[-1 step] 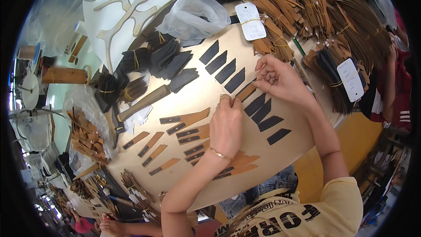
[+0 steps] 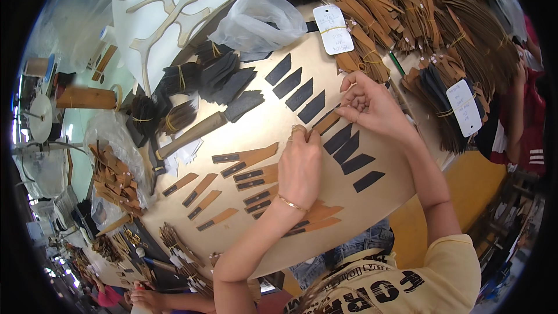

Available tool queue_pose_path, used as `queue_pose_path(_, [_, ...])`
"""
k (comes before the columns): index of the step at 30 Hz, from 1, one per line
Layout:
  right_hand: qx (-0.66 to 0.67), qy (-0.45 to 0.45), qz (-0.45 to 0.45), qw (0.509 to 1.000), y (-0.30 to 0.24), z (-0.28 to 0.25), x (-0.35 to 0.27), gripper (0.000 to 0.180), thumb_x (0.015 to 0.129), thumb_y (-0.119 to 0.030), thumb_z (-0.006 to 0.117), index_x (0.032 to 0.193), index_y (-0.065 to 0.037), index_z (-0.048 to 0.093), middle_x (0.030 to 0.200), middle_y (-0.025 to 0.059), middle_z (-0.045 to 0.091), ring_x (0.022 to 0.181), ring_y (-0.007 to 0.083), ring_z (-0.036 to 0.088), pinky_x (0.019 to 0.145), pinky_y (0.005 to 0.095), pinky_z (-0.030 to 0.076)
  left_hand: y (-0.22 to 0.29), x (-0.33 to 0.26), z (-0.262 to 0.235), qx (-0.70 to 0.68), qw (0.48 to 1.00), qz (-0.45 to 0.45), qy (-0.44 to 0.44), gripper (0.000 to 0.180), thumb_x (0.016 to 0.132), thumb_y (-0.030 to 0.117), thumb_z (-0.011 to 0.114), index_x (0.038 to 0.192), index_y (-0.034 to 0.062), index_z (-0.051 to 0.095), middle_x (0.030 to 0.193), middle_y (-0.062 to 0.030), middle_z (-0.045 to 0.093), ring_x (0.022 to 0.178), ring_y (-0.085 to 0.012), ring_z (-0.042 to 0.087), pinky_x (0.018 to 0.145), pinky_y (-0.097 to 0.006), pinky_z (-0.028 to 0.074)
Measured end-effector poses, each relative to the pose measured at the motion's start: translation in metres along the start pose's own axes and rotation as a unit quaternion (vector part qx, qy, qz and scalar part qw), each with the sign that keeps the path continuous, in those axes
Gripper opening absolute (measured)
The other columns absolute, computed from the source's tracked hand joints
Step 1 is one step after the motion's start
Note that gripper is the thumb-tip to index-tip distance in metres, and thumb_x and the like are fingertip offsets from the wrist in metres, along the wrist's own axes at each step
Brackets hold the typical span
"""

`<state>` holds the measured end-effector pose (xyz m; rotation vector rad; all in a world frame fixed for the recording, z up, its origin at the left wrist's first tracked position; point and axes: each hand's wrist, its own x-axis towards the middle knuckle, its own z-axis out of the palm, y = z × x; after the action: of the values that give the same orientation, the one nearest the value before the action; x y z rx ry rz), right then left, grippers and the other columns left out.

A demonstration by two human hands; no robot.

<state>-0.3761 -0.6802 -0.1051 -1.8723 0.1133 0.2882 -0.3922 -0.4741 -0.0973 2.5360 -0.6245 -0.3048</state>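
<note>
— What are the hands doing, there in the middle of the frame?

— The left hand (image 2: 300,166) lies knuckles-up on the board, fingers curled down so its fingertips press on one end of a narrow brown strip (image 2: 325,122). The right hand (image 2: 372,104), just right of centre, pinches the other end of that strip between thumb and forefinger, the other fingers loosely bent.

— And the strip itself?

— Slim, tan, with a slanted end, like thin leather. It lies slantwise between two rows of black pieces (image 2: 296,90), close against the lower row.

— What is around them?

— Left of the left hand, tan strips with dark tips (image 2: 244,160) are laid out in rows on the pale brown work board (image 2: 273,125). A wooden-handled tool (image 2: 192,135) lies further left.

— The room beyond?

— A crowded workshop. Bundles of brown strips (image 2: 418,17) fill the upper right, with white tags (image 2: 332,28) tied on. A clear plastic bag (image 2: 258,20) sits at the top centre, pale cut-out shapes (image 2: 165,14) at upper left.
</note>
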Motion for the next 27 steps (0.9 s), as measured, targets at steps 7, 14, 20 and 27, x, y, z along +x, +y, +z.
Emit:
queue_pose_path(7, [0.000, 0.015, -0.041, 0.999, 0.008, 0.003, 0.005, 0.043, 0.082, -0.001, 0.073, 0.110, -0.008, 0.041, 0.076, 0.0004, 0.063, 0.062, 0.0017, 0.052, 0.054, 0.0184, 0.042, 0.007, -0.001, 0.002, 0.010, 1.000, -0.026, 0.014, 0.030, 0.082, -0.007, 0.054, 0.108, -0.0019, 0.067, 0.094, -0.0220, 0.058, 0.084, -0.0385, 0.064, 0.073, -0.043, 0.054])
queue_pose_path(14, [-0.012, 0.029, -0.081, 0.996, 0.012, 0.005, 0.003, 0.039, 0.081, 0.000, 0.069, 0.107, -0.005, 0.041, 0.068, 0.0077, 0.063, 0.056, 0.0166, 0.060, 0.054, 0.0295, 0.047, 0.005, -0.003, 0.010, 0.029, 0.998, -0.028, 0.040, 0.023, 0.088, -0.002, 0.056, 0.106, -0.0009, 0.069, 0.096, -0.0221, 0.060, 0.081, -0.0389, 0.065, 0.071, -0.045, 0.054])
queue_pose_path(20, [-0.084, 0.067, -0.112, 0.988, 0.007, 0.006, -0.004, 0.033, 0.077, 0.002, 0.067, 0.105, -0.005, 0.051, 0.096, 0.0139, 0.060, 0.070, 0.0236, 0.063, 0.064, 0.0338, 0.050, 0.004, 0.000, 0.007, 0.018, 0.998, -0.030, 0.048, 0.018, 0.092, 0.003, 0.058, 0.103, 0.0009, 0.071, 0.094, -0.0205, 0.060, 0.077, -0.0382, 0.065, 0.068, -0.044, 0.054])
queue_pose_path(27, [-0.200, 0.129, -0.155, 0.959, 0.009, 0.001, -0.011, 0.020, 0.079, 0.002, 0.064, 0.097, -0.005, 0.061, 0.110, 0.0132, 0.054, 0.089, 0.0287, 0.060, 0.075, 0.0387, 0.051, 0.005, -0.002, 0.008, -0.004, 0.998, -0.043, 0.056, 0.016, 0.091, 0.004, 0.060, 0.101, 0.0010, 0.072, 0.094, -0.0197, 0.060, 0.077, -0.0379, 0.065, 0.068, -0.045, 0.053])
